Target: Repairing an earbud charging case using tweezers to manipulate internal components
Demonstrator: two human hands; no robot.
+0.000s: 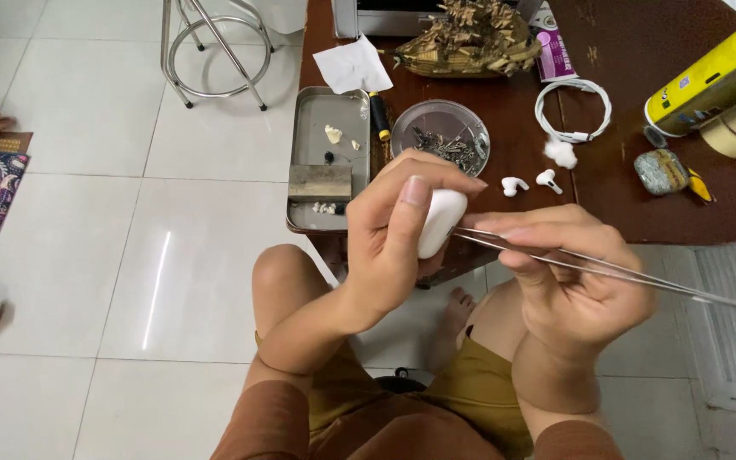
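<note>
Holding a small white earbud case [441, 221] upright in the left hand [393, 238], the person wraps the fingers round its back and lays the thumb along its front, so that hand is closed firmly on it, just in front of the near edge of the brown desk [641, 204] and above the knees. The case looks like smooth glossy plastic, rounded like a pebble, light and stiff but slippery, so the broad flat faces are the sensible place to pinch it. The right hand [564, 273] is closed on a pair of long steel tweezers [606, 268], thin, springy and shiny, pinched near the tips, which meet the side of the case; whether they go into an opening I cannot make out from here. On the desk lie two loose white earbuds [528, 181], a tuft of cotton wool [561, 153] and a coiled white cable [572, 109], all light and easily flicked away. A shallow metal tray [317, 128] holds scraps and a dull block, and a round dish [441, 135] holds small metal parts. A yellow can [709, 77] lies at the far right, beside a speckled stone [659, 170].
</note>
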